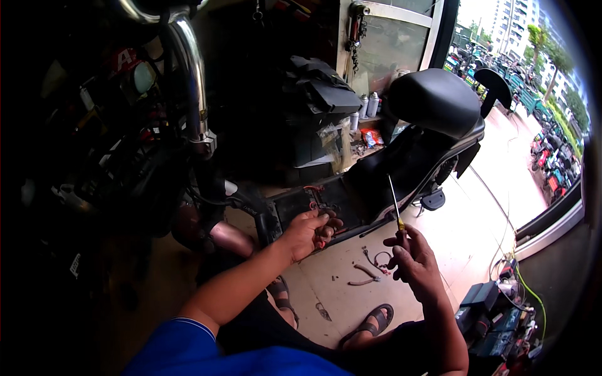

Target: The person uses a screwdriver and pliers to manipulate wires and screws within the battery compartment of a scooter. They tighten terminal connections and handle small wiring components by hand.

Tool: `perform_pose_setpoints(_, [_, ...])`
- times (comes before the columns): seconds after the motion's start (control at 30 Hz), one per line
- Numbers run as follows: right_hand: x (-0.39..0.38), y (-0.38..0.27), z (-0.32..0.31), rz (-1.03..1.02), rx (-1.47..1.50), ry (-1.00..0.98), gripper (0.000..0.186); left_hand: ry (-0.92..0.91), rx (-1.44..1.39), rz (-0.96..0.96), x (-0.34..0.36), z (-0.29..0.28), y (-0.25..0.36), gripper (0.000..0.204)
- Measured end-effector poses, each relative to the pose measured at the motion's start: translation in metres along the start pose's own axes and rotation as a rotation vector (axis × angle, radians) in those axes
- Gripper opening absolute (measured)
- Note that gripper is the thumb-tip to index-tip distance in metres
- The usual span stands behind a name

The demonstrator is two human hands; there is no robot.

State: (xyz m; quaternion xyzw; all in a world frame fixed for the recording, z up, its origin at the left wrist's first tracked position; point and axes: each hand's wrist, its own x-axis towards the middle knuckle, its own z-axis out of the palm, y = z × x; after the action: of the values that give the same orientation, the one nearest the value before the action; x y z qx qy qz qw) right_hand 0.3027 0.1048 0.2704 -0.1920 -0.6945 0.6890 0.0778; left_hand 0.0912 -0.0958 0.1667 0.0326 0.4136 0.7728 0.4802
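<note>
In my right hand (pixel 412 257) is a screwdriver (pixel 396 203) with a yellow and dark handle, its thin metal shaft pointing up and away. My left hand (pixel 308 235) is closed, fingers curled, over the near edge of an electric scooter's footboard. A bit of red shows at its fingertips, too small to name. Behind that hand lies the open battery bay (pixel 295 210) in the footboard, with red and dark wires (pixel 314 199) on it. The scooter's black seat (pixel 436 100) rises to the right, and its chrome handlebar post (pixel 191 75) stands at the left.
On the tiled floor lie pliers (pixel 365 276) and a short wire lead (pixel 380 258). Spray cans (pixel 370 105) and stacked dark boxes (pixel 320 94) stand behind the scooter. Batteries and loose parts (pixel 495 319) are heaped at lower right, beside a doorway onto a street with parked scooters.
</note>
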Motion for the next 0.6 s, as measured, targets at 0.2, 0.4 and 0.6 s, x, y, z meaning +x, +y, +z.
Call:
perform_pose_setpoints(0.2, [-0.010, 0.023, 0.004, -0.214, -0.145, 0.035, 0.044, 0.028, 0.054, 0.000, 0.001, 0.008, -0.006, 0.023])
perform_pose_setpoints(0.4, [-0.021, 0.017, -0.007, -0.228, -0.056, 0.054, 0.052, 0.057, -0.054, -0.003, -0.003, 0.028, -0.010, 0.024])
perform_pose_setpoints(0.6, [-0.027, 0.011, -0.011, -0.232, 0.134, 0.019, 0.052, 0.066, -0.031, 0.017, -0.001, 0.016, -0.013, 0.028])
